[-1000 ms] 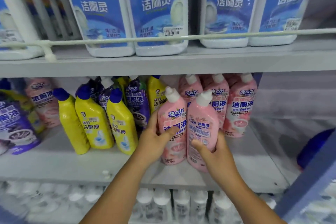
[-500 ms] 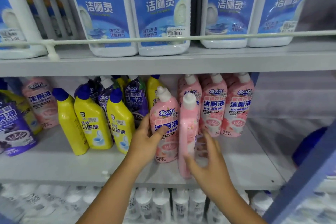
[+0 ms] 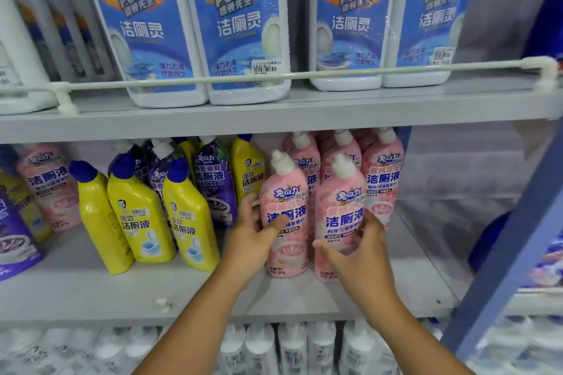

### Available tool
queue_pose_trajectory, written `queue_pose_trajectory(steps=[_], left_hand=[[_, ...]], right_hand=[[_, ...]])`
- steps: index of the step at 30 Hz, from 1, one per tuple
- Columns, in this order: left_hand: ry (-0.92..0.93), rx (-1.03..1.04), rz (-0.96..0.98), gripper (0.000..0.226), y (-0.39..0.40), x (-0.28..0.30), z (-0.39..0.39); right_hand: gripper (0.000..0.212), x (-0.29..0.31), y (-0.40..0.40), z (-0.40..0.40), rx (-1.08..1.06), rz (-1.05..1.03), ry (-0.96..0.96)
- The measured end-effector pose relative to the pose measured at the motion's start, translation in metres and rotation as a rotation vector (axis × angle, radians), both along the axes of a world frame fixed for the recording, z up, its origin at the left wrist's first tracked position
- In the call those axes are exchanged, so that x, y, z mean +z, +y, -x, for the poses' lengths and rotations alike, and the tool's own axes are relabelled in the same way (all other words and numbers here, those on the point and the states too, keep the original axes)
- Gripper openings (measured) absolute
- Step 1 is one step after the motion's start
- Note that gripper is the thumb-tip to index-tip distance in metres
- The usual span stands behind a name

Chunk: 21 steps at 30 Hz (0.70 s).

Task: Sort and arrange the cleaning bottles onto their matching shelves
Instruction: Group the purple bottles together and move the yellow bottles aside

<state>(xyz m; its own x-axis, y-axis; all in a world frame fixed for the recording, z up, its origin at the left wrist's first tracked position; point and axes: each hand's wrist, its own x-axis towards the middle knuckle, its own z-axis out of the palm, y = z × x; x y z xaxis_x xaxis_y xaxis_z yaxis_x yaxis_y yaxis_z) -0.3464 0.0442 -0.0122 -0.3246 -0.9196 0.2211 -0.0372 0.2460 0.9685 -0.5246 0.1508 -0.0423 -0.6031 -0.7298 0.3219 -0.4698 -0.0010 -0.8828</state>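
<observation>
since half a second ago the right-hand pink bottle [image 3: 339,216] has turned from edge-on to face forward, its label now readable, and it stands upright just beside the left-hand pink bottle [image 3: 286,213] at the front of the middle shelf [image 3: 91,292].

the upper shelf [image 3: 274,116] carries tall white jugs with blue labels [image 3: 240,24] behind a thin white guard rail [image 3: 304,74]. on the middle shelf, the pink bottles at the back [image 3: 384,173] stand in a row behind the two front ones, touching them. to the left stand yellow bottles with blue caps [image 3: 189,216], leaning slightly, with purple bottles [image 3: 214,179] behind them and another purple one at the far left edge [image 3: 15,240]. a further pink bottle [image 3: 48,186] sits at the far left, behind the yellow ones. below, the lower shelf holds a blurred row of white bottles [image 3: 292,347]. a blue upright [image 3: 502,253] crosses the right side.

the left hand [image 3: 253,240] grips the left-hand pink bottle, fingers behind its left side and thumb pressed across the label. the right hand [image 3: 356,256] holds the right-hand pink bottle low down, thumb in front and fingers curled round its right side.
</observation>
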Motion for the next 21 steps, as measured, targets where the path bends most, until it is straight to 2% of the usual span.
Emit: queue_pose_trajectory(steps=[4, 7, 21], left_hand=[[-0.024, -0.009, 0.006, 0.044, -0.003, -0.002, 0.017], [-0.070, 0.102, 0.091, 0.044, -0.002, 0.000, 0.026], [-0.120, 0.131, 0.168, 0.050, -0.030, 0.004, 0.050]], right_hand=[[0.103, 0.007, -0.010, 0.017, -0.191, -0.003, 0.089], [0.106, 0.009, -0.019, 0.017, -0.249, -0.039, 0.133], [0.110, 0.014, -0.050, 0.025, -0.246, -0.099, 0.122]])
